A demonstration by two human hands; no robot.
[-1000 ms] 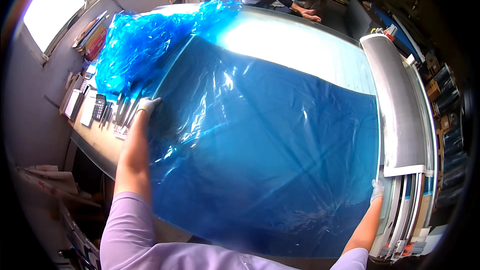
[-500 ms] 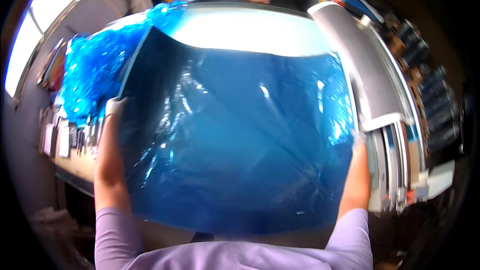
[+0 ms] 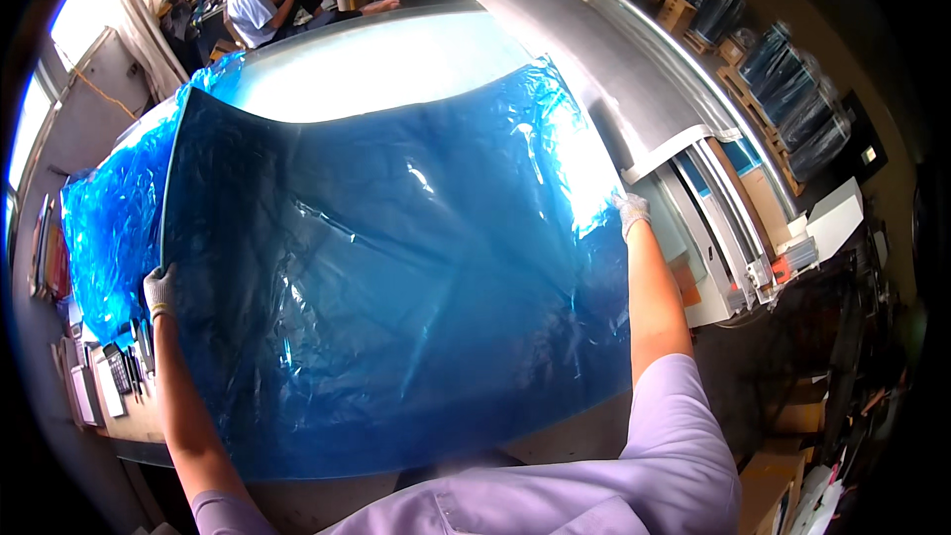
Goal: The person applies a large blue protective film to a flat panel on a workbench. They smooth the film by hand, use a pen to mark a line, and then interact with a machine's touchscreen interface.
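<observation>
A large, glossy dark-blue sheet (image 3: 396, 267), faced with wrinkled film, spans the space between my arms. My left hand (image 3: 160, 291), in a pale knitted glove, is closed on its left edge. On the opposite edge my gloved right hand (image 3: 631, 212) grips the sheet too, a little farther from me. The sheet bows, its far corners standing up and its middle sagging. Bright glare covers the film near my right hand. Beyond the far edge shows a brightly lit white table surface (image 3: 376, 64).
Crumpled blue film (image 3: 114, 228) is heaped at the left, above a calculator (image 3: 121, 369) and pens. On the right stands a machine with a curved grey cover (image 3: 594, 59). Wrapped dark rolls (image 3: 792, 89) stand on pallets behind it. A seated person (image 3: 260, 0) is at the back.
My view has turned to the right. The sheet now sits tilted, its right side farther away and its left side nearer. Both hands have kept hold of its edges.
</observation>
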